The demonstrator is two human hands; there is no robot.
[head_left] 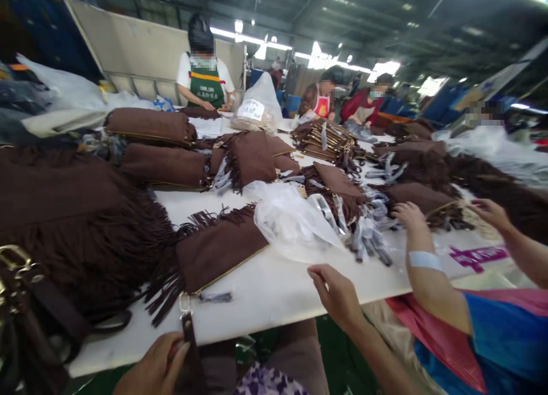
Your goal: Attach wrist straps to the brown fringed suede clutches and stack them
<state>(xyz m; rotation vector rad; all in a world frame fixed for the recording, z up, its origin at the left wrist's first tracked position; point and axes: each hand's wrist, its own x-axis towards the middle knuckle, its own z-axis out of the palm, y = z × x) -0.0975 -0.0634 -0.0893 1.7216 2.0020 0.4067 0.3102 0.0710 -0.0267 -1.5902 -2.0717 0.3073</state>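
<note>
Brown strap (188, 332) pinched by left hand (156, 366) | right hand (336, 295) spread, empty | plastic bag (293, 221) contents unclear

A big factory hall with a dark metal roof (385, 7), bright strip lights (257, 39), a beige partition (141, 47) and a green floor (342, 349) under the white table (274, 292).

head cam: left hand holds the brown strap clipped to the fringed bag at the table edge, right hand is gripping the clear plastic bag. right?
Not quite. In the head view the right hand hovers open over the white table, short of the clear plastic bag. The left hand does hold the brown strap clipped to the fringed bag.
</note>
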